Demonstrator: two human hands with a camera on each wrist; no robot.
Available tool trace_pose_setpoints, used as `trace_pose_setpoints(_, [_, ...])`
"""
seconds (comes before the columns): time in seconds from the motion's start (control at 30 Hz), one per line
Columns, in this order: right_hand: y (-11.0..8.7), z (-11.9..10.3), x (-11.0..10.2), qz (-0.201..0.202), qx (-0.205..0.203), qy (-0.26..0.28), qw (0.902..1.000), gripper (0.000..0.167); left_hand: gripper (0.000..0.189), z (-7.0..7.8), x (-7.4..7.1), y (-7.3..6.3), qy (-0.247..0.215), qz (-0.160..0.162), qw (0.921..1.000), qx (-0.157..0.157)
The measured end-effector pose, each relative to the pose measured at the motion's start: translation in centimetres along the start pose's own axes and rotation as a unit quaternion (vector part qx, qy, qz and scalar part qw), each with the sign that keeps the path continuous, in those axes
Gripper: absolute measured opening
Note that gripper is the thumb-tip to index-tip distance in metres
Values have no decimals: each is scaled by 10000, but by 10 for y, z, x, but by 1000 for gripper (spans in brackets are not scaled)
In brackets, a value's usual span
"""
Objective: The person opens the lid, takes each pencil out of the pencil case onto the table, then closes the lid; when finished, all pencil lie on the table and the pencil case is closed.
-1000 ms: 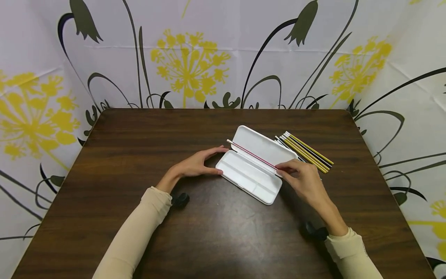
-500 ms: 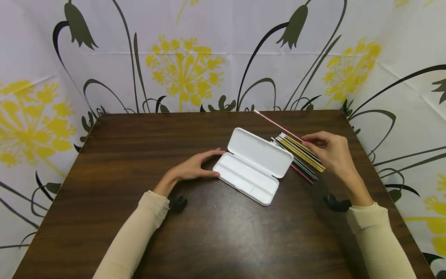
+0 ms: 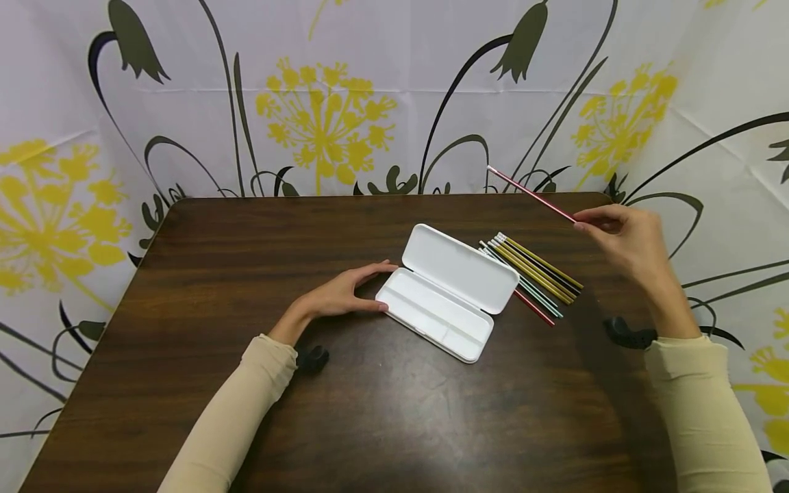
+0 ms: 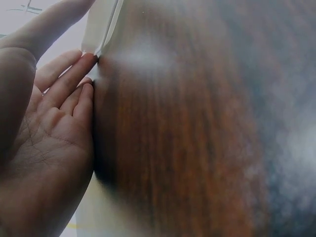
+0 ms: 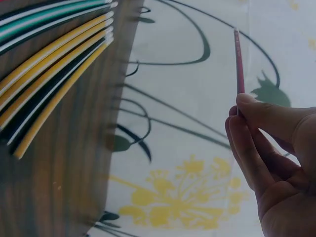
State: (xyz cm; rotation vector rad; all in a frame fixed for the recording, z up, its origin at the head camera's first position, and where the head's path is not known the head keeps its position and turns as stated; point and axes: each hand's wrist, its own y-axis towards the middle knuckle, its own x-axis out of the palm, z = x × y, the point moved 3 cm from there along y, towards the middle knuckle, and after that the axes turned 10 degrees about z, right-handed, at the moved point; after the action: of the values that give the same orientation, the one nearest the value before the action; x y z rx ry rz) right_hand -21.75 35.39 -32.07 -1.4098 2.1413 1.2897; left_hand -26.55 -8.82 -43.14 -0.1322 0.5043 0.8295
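Note:
A white pencil case (image 3: 434,315) lies unfolded on the table, its lid (image 3: 459,268) tipped back on the far side. Relaxed, spread fingers of my left hand (image 3: 339,293) touch the case's left end, thumb at the near side. The left wrist view shows that left palm (image 4: 44,133) beside the white edge of the case. My right hand (image 3: 629,239) pinches a red pencil (image 3: 533,195) near one end and holds it above the table, right of the case. In the right wrist view, the pencil (image 5: 239,64) sticks up between thumb and fingers.
Several yellow, black, green and red pencils (image 3: 536,267) lie on the brown table (image 3: 246,246) right of the case, some partly behind its lid. A floral cloth (image 3: 345,96) hangs behind the table.
My right hand has lifted the red pencil from the case and carried it up and right, past the loose pencils. My left hand has stayed at the case.

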Motion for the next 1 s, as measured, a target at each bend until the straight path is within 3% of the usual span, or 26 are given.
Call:
trace_pose_setpoints(0.37, [-16,38,8,-236,507,-39,9984,15,72,4,-4,-2,-77,45,9999,-122])
trace_pose_setpoints(0.67, [-37,76,18,-841,1102,-320,9898,19,71,3,2,-4,-173,5,9997,-199])
trace_pose_setpoints(0.93, [-43,90,22,-997,1008,-390,9891,17,72,2,1,-2,-90,55,9997,-215])
trace_pose_setpoints(1.0, [-45,93,24,-1067,913,-436,9891,17,73,-6,1,0,-67,67,9998,-197])
